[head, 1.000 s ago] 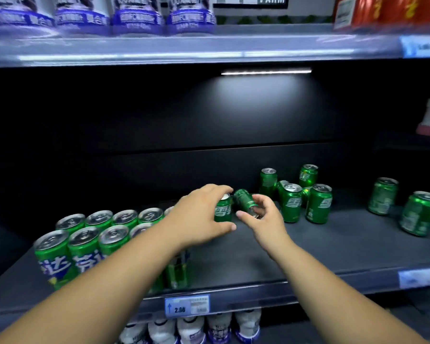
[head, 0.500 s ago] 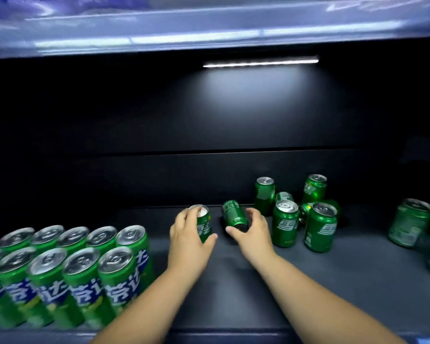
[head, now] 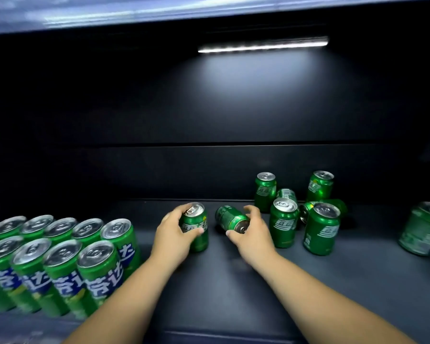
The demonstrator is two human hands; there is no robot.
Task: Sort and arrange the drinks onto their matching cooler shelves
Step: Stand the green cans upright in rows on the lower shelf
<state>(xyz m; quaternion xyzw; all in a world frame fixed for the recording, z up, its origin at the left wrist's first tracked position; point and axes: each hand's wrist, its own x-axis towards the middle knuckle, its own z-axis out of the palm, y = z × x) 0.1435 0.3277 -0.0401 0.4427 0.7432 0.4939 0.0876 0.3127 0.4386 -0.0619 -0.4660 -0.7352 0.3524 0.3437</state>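
My left hand (head: 174, 234) wrapped around an upright can (head: 195, 227), my right hand (head: 252, 234) closed on a tipped can (head: 230, 218) just right of it

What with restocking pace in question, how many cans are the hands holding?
2. An upright can in the left hand; a tipped can in the right hand. None looks hidden.

Dim cooler interior under one LED strip (head: 263, 44) (soft glow below), blurred, warped edges.
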